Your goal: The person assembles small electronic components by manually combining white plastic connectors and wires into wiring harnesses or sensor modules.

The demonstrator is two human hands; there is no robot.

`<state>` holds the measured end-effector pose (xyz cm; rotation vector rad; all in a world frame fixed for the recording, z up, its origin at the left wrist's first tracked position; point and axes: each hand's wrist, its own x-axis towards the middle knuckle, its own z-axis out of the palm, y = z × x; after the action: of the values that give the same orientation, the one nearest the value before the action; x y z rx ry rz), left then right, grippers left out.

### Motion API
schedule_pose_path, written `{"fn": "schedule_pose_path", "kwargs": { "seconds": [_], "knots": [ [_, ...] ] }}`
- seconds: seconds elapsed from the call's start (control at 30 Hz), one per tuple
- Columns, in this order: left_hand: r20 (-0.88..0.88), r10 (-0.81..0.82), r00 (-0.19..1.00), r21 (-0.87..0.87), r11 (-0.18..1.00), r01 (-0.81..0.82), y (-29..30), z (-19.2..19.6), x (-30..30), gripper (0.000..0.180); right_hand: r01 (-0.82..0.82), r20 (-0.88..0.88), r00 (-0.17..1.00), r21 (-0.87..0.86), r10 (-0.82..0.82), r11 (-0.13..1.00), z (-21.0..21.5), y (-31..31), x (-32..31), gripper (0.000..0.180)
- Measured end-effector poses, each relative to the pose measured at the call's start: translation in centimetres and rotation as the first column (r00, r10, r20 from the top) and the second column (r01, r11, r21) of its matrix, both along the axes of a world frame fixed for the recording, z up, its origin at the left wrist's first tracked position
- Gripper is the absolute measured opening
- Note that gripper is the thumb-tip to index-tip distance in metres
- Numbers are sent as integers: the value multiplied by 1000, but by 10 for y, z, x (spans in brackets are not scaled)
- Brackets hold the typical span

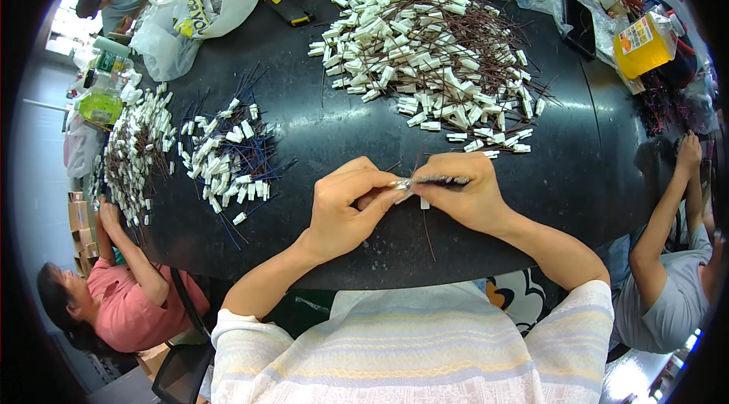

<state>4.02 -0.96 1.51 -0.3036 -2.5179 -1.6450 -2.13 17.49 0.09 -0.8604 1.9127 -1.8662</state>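
Note:
My left hand (343, 203) and my right hand (472, 190) meet over the near part of the black table, both closed in a pinch. Between their fingertips is a small shiny, silvery-white piece (403, 185). A dark grey, ragged-edged strip (446, 179) lies within the curl of my right fingers; its kind cannot be made out. Just below the pinch shows a white plastic connector (424, 203), and a thin dark wire (430, 238) trails down from there. My fingers partly hide these small parts.
Beyond my hands lies a big pile of white connectors with brown wires (425, 47). Left of them are a smaller blue-wired pile (231, 149) and another white pile (140, 146). A yellow-black cutter (287, 7), plastic bag (201, 1), phone (579, 26) and orange drink (645, 43) stand farther back. People sit either side.

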Motion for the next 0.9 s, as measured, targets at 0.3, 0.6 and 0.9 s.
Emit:
{"fn": "schedule_pose_path", "kwargs": {
  "seconds": [0.3, 0.6, 0.9],
  "knots": [
    [21, -41, 999, -20, 999, 42, -9, 8, -8, 17, 69, 51, 996, 55, -72, 996, 1, -4, 2, 6],
    [33, -145, 989, -505, 851, 142, -49, 18, -7, 22, 130, 105, 984, 108, -142, 986, 4, -1, 0, 13],
    [329, 102, 939, 151, 976, -159, -26, 8, -7, 4, 0, 156, 988, 142, -22, 990, 7, -1, 2, 11]
  ]
}}
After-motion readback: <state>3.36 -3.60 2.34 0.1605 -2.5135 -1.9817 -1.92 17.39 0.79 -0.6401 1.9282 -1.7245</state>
